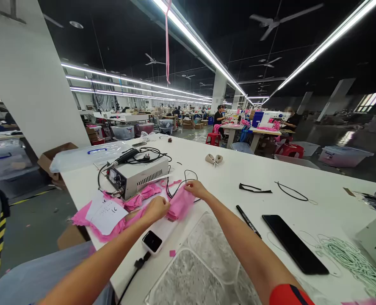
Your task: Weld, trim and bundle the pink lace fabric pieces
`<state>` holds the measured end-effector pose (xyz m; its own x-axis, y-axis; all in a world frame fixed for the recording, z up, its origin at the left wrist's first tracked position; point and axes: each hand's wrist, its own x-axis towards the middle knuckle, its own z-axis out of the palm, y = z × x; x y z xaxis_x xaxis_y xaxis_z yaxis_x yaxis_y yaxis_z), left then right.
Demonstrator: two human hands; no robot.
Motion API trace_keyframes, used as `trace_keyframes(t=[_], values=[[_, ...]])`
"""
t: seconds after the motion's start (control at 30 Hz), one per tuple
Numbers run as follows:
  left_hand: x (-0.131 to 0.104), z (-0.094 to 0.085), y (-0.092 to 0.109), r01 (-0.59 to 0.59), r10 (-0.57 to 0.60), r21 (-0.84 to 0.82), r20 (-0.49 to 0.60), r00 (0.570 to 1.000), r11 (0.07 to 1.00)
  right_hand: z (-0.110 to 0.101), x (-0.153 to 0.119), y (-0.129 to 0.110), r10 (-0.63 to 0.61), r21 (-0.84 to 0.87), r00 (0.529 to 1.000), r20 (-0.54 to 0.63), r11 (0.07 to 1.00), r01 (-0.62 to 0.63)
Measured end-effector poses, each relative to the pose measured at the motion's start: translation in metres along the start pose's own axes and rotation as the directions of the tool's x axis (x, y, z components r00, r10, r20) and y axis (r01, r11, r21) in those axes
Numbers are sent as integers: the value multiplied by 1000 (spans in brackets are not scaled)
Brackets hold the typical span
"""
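Note:
Pink fabric [181, 205] is stretched between my two hands above the white table. My left hand [158, 208] is closed on its left part, beside more pink cloth. My right hand [195, 189] pinches the fabric's upper right edge. At the left, a white paper [107, 215] with handwritten marks rests on a pink pile [81, 215]. Just behind stands a grey control box [140, 176] with a black handheld tool [127, 156] on top. A small white device with a dark screen [152, 241] sits below my left hand.
A black phone [294, 243], a black marker [248, 221] and pale green cord [349, 256] are on the right. A grey patterned mat [200, 275] is in front of me. Further back, people sit at sewing tables; a plastic lid [86, 156] is at the left.

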<state>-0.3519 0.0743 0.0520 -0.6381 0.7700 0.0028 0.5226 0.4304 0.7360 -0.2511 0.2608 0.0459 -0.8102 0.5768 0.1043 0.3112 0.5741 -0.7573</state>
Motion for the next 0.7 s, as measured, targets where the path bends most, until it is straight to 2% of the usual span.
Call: trace_keyframes(t=[0.07,0.17,0.3,0.47,0.57,0.7], values=[[6,-2,-3,16,-14,66,-26,1000,998,11,7,10,4,-14,999,32,1000,-4],[17,0,0,-18,20,59,-29,999,998,16,10,20,2,2,998,58,1000,-3],[37,15,11,-68,71,-87,31,997,994,9,8,17,-36,55,997,74,998,32],[56,35,18,-12,60,-322,139,988,947,4,3,0,-72,113,995,74,992,63],[59,35,13,21,49,-411,159,986,911,5,3,-4,-18,146,996,92,989,4],[57,26,7,44,57,-508,183,981,860,5,3,4,117,149,984,135,979,-137]])
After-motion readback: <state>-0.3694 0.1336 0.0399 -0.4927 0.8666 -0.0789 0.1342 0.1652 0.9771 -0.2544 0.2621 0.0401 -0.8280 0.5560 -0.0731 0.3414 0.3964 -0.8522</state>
